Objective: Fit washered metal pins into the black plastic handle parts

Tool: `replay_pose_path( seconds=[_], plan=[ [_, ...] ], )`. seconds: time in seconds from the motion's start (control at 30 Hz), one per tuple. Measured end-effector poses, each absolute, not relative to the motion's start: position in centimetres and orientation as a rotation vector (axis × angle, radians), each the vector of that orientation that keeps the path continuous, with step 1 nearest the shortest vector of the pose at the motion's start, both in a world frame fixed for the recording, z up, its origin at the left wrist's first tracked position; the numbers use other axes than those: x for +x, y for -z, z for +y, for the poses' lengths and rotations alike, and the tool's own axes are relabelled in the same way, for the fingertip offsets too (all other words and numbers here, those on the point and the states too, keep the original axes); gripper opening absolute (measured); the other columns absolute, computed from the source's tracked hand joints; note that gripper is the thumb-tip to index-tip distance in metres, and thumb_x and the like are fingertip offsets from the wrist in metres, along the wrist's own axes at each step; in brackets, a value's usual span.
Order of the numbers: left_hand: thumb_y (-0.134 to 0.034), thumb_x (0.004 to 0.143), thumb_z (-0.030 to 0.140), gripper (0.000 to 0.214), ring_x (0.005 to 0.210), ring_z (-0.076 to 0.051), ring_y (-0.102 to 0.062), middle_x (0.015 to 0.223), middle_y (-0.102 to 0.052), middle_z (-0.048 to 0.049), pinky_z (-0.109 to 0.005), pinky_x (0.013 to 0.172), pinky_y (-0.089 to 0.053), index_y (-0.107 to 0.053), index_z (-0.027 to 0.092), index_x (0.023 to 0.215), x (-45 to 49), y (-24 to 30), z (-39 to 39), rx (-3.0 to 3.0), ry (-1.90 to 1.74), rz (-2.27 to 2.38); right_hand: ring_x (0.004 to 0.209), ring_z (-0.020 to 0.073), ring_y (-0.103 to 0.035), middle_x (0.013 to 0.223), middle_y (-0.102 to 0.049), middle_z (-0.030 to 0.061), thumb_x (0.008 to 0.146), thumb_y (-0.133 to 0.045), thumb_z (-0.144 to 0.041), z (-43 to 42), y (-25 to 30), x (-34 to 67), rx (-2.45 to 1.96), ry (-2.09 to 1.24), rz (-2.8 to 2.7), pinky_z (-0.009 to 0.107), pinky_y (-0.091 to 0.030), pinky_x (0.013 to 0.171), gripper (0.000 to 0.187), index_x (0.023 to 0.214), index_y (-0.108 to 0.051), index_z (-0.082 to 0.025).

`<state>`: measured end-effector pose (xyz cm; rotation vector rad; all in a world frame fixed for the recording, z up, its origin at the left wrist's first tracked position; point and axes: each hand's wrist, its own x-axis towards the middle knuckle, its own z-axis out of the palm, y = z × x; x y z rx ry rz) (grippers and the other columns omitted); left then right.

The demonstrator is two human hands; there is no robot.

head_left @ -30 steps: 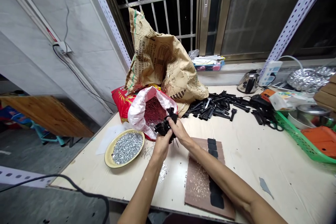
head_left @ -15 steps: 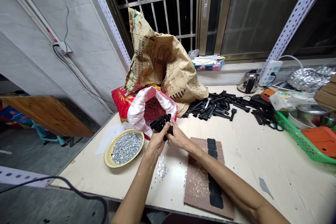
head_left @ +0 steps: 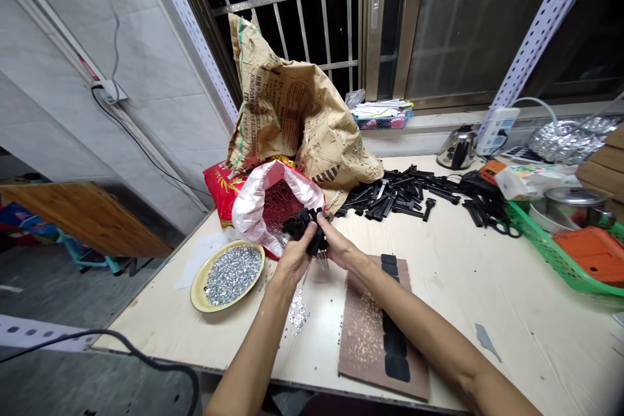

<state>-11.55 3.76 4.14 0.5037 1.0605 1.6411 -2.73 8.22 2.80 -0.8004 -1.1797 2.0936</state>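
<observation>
Both hands meet above the table, in front of an open white-lined bag (head_left: 247, 208) full of thin dark-red rods (head_left: 279, 205). My left hand (head_left: 295, 259) is closed around a bunch of small black plastic pieces (head_left: 299, 224). From the other side my right hand (head_left: 338, 244) grips the same bunch, thumb on top. Several thin metal shafts (head_left: 322, 261) stick out below it; their upper ends are hidden. A yellow bowl (head_left: 199, 302) of small silver washers (head_left: 234, 273) stands to the left, and loose washers (head_left: 298, 312) lie below my hands.
A brown board (head_left: 355, 364) with black pads (head_left: 397, 367) lies under my right forearm. Behind are a large paper sack (head_left: 336, 136) and a pile of long black plastic parts (head_left: 390, 195). A green basket (head_left: 550, 260), scissors (head_left: 507, 227) and kettle (head_left: 457, 147) stand right.
My hands have shifted slightly right and the right hand has turned, so more metal shafts show below the black pieces. The whole view has slid a little left.
</observation>
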Motion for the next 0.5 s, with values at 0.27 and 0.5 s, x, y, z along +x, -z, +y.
replay_pose_path(
  seconds=[0.27,0.5],
  plan=[
    [-0.073,0.049,0.004,0.034,0.072,-0.021,-0.061,0.07,-0.065,-0.0017,-0.03,0.07,-0.047,-0.067,0.014,0.081,-9.9,-2.5,6.9,1.28,-1.296,1.399,0.069,0.0155,-0.058,0.098,-0.065,0.007,0.082,-0.051,-0.06,10.8,-1.8,2.5,-0.764,-2.37,-1.056,0.028,-0.047,0.059,0.047,0.108,-0.057,-0.021],
    [-0.063,0.051,0.0,0.051,0.108,-0.029,-0.053,0.103,-0.066,-0.0091,-0.039,0.099,-0.034,-0.067,0.021,0.097,-4.4,0.3,11.6,1.63,-1.227,1.353,0.099,0.0211,-0.061,0.136,-0.044,0.011,0.077,-0.062,-0.057,14.8,-1.4,13.1,-1.144,-1.581,-0.97,0.037,-0.047,0.086,0.068,0.133,-0.036,-0.029]
  ],
)
